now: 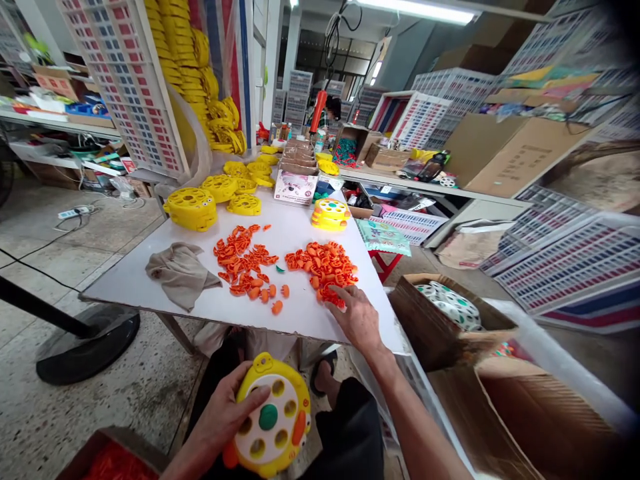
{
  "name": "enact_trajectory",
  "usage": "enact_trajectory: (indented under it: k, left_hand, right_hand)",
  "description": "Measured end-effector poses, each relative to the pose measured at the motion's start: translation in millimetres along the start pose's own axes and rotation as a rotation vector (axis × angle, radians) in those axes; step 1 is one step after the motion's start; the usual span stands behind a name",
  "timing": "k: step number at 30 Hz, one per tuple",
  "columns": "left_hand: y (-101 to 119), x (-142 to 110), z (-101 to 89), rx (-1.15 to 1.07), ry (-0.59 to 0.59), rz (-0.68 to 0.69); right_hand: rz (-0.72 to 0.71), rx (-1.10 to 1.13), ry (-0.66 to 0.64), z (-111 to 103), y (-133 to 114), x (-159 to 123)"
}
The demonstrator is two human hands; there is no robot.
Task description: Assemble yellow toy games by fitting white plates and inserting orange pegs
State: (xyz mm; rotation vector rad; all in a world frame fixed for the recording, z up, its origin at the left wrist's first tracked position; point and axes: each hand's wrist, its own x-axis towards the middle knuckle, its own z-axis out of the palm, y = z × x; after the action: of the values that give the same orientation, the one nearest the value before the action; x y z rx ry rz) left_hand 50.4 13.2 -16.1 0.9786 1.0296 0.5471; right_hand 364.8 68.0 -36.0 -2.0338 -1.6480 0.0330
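Over my lap, my left hand grips a yellow animal-shaped plastic toy, its thumb lying across the front. The toy has a white disc with several round holes, a green button in the middle and an orange piece at its right side. At the near edge of a heap of small orange plastic pieces, my right hand has thumb and forefinger bent around an orange piece. To the left lies a second spread of orange pieces, with a small green piece between the two.
A grey cloth lies at the table's left. Yellow toy shells, printed boxes and stacked toy parts stand farther back. A hanging orange electric screwdriver is above. Open cardboard boxes flank the right side.
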Motion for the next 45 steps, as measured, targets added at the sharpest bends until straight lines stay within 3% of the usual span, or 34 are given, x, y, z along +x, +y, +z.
enact_trajectory:
  k: [3,8,14,22,30,39,45]
  left_hand:
    - [-1.7,1.9,0.6,0.0,-0.022,-0.004]
    - [-2.9,0.7,-0.3,0.02,-0.015,0.007]
    - [-1.2,-2.2,3.5,0.044,0.034,-0.016]
    - [-4.6,1.3,2.7,0.05,-0.005,-0.025]
    - [4.2,-0.3,10.6,0.086,-0.019,0.0]
    - [5.9,-0.3,15.9,0.064,-0.024,-0.016]
    - [9.8,-2.3,20.1,0.075,-0.023,0.005]
  right_hand:
    - [-0.032,-0.088,-0.039,9.4,-7.4,3.6]
    - [-0.027,0.037,-0.036,19.8,-13.7,5.8]
    - [0.021,0.438,-0.051,18.9,-7.0,-8.2]
    - [0.238,1.038,-0.169,10.8,-12.1,-21.7]
    - [0.339,1.381,-0.303,-0.7,-27.7,-38.2]
    - [0.263,1.41,-0.446,-9.2,-40.0,-52.5]
    - [0.024,1.181,-0.605,-30.4,-53.6,-56.0]
